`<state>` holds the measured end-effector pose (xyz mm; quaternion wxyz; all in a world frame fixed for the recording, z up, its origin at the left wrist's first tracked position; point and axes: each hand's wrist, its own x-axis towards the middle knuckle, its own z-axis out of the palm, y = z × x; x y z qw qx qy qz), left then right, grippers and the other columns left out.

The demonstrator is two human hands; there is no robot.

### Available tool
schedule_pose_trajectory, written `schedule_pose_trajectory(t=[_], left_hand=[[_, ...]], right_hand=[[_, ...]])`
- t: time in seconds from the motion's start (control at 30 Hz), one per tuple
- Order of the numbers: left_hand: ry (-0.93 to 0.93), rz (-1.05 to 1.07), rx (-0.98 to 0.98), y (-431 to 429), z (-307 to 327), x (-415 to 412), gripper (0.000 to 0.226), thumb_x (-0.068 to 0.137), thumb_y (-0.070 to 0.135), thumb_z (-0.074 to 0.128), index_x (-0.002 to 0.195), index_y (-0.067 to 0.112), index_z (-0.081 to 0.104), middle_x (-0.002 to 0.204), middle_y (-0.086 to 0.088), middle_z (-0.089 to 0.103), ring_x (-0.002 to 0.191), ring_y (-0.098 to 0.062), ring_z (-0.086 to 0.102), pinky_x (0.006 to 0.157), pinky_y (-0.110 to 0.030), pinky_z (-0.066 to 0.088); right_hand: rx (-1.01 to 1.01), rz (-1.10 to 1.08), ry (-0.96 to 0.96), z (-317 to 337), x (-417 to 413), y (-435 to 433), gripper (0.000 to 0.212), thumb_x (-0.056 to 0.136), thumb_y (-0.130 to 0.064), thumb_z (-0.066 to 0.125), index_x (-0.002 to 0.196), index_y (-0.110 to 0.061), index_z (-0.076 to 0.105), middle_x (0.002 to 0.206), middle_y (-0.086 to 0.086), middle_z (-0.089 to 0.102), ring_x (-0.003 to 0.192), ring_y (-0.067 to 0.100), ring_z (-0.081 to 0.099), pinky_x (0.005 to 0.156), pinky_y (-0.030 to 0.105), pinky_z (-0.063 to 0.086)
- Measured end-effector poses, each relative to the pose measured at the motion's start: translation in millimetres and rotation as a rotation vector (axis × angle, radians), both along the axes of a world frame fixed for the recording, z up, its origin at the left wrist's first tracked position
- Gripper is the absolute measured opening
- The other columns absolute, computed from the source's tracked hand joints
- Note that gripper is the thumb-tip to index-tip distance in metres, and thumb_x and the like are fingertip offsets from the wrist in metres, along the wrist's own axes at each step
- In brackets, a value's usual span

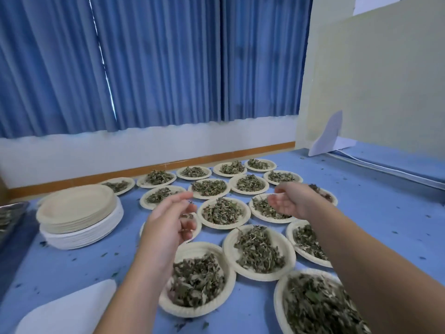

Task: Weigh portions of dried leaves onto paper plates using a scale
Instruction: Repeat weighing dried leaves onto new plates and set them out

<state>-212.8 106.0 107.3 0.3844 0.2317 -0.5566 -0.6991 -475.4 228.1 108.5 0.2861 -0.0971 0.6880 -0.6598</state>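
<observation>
On the blue surface, filled paper plates (pixel 224 226) sit in rough rows from near right out toward the far wall, rims touching or just beside each other. Each carries a pile of dried leaves (pixel 222 210). Tight packing looks deliberate: it keeps finished portions together and leaves the left side free for work.

Left hand (pixel 168 218) hovers above a partly hidden plate left of centre. Right hand (pixel 292 201) hovers above plates right of centre. Both are relaxed, fingers loosely spread, palms turned toward each other, gripping nothing I can see. A few flecks near the left fingers; can't tell if stuck or loose. My read: hands between portions, held high to avoid knocking piles.

Stack of empty plates (pixel 77 208) sits at left, close to the left hand. Metal tray (pixel 16 204) at the left edge holds loose leaves, likely the supply. Scale not in view. Leaf crumbs are scattered across the surface. Judgement: well along, plenty of blanks left.
</observation>
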Motion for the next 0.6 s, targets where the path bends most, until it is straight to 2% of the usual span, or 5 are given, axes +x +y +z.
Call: schedule_pose_trajectory(t=[0.2,0.33,0.47,0.53,0.6], left_hand=[[-0.075,0.236,-0.022,-49,-9,112,0.021,0.095,0.007,0.051,0.098,0.016,0.07,0.077,-0.003,0.064,0.05,-0.015,0.048,0.052,-0.028,0.035],[-0.089,0.423,0.019,-86,-30,186,0.02,0.093,0.005,0.052,0.091,0.015,0.07,0.073,-0.004,0.063,0.042,-0.012,0.048,0.042,-0.021,0.034],[-0.192,0.586,0.022,-103,-68,216,0.027,0.094,0.002,0.047,0.084,0.017,0.067,0.076,-0.005,0.059,0.039,-0.007,0.046,0.04,-0.02,0.034],[-0.281,0.621,-0.013,-106,-86,217,0.028,0.093,0.002,0.047,0.083,0.02,0.066,0.079,-0.004,0.062,0.05,-0.013,0.051,0.048,-0.027,0.039],[-0.374,0.642,-0.06,-112,-99,216,0.026,0.091,0.003,0.049,0.086,0.022,0.066,0.079,-0.002,0.065,0.065,-0.021,0.056,0.063,-0.036,0.043]], right_hand=[[-0.066,0.235,-0.006,17,100,-69,0.012,0.098,-0.005,0.048,0.107,0.0,0.052,0.082,0.018,0.067,0.068,0.024,0.064,0.06,0.03,0.055],[-0.116,0.383,-0.02,21,166,-119,0.012,0.098,-0.005,0.048,0.106,0.003,0.053,0.074,0.016,0.065,0.062,0.024,0.062,0.06,0.031,0.052],[-0.073,0.502,0.002,14,221,-167,0.008,0.096,-0.007,0.05,0.094,-0.001,0.055,0.072,0.014,0.064,0.058,0.023,0.061,0.056,0.03,0.049],[-0.009,0.518,0.076,6,245,-192,0.008,0.096,-0.01,0.051,0.097,-0.002,0.054,0.077,0.013,0.063,0.056,0.022,0.061,0.055,0.03,0.048],[0.096,0.537,0.207,-5,266,-214,0.011,0.095,-0.01,0.052,0.103,-0.004,0.054,0.087,0.013,0.061,0.056,0.021,0.06,0.055,0.03,0.048]])
